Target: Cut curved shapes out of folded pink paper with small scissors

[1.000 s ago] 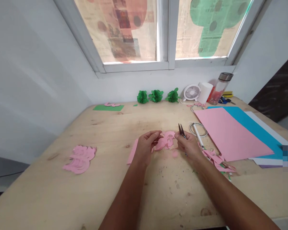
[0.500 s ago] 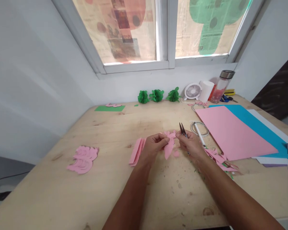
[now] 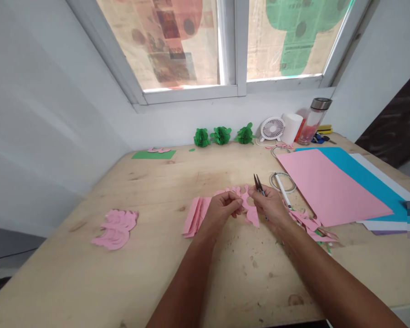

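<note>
Between my hands is a cut pink paper piece (image 3: 252, 214) with curved edges and an opening in it. My left hand (image 3: 225, 206) pinches its left side with closed fingers. My right hand (image 3: 267, 202) is closed around dark-bladed scissors (image 3: 258, 183), blades pointing up and away, its fingertips at the paper's upper right edge. Folded pink strips (image 3: 192, 217) lie just left of my left hand. Farther left on the wooden table (image 3: 150, 264) rests a pile of scalloped pink cutouts (image 3: 116, 228).
Pink scraps (image 3: 307, 223) and a white pen (image 3: 283, 190) lie right of my right hand, beside large pink sheets (image 3: 331, 187) and blue sheets (image 3: 369, 184). Along the wall stand green paper balls (image 3: 222, 135), a small fan (image 3: 272, 129) and a bottle (image 3: 314, 123).
The pink paper between my hands has spread out, its lower part shifting right and showing an opening. My left fingers have curled more. The whole view has shifted slightly.
</note>
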`<state>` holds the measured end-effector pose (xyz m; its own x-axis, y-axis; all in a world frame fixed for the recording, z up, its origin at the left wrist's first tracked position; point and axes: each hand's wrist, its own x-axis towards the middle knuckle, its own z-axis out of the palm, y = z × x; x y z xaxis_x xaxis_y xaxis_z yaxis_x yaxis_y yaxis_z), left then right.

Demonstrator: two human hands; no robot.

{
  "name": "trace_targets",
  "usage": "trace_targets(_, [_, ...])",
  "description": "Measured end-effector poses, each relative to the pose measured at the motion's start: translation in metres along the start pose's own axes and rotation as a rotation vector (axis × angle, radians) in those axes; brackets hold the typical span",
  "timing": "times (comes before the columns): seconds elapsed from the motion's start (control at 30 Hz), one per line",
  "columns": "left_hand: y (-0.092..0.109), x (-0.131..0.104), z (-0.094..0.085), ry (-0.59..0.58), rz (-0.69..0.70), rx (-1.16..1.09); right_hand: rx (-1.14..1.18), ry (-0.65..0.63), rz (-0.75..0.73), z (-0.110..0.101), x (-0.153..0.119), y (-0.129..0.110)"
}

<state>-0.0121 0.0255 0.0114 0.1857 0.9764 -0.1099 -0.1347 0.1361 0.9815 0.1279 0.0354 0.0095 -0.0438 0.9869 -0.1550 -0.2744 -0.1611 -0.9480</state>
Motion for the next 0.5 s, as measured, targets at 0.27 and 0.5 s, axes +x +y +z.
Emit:
trace_targets(0.27, [-0.0008,0.0005,-0.0011,0.019,-0.010,-0.101,0.055,-0.065,-0.052,0.0025,-0.0032,-0.0026])
trace_targets(0.5, [0.0020,-0.0002,0.0002,0.060,0.003,-0.312,-0.049,-0.067,0.019,0.0030,-0.0072,-0.0011])
